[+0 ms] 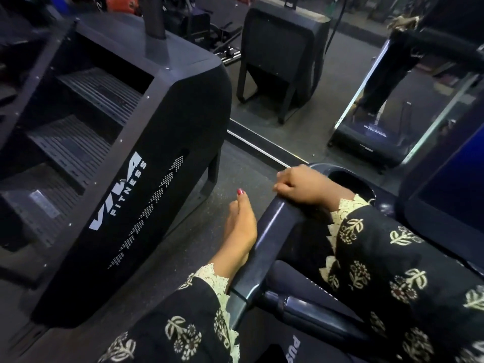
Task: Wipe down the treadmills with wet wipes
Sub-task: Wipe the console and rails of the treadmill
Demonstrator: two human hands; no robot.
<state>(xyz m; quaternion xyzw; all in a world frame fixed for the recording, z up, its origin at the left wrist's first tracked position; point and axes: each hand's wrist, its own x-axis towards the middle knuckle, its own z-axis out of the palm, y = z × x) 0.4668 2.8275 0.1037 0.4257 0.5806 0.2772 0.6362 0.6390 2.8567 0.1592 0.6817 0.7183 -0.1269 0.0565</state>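
The treadmill's dark handrail (264, 247) runs from the bottom centre up to a bend beside the console. My left hand (241, 226) lies against the rail's left side with its thumb stretched up along it; its fingers pass under the rail and are hidden. My right hand (303, 187) sits on top of the bend, fingers curled over the rail. No wet wipe shows in either hand. Both sleeves are black with a pale floral print and lace cuffs.
A black stair-climber (146, 158) marked FITNESS stands close on the left across a narrow strip of floor (209, 218). A floor mirror (340, 82) ahead reflects the machines. The treadmill's cup holder (351, 182) and screen (450, 189) are at the right.
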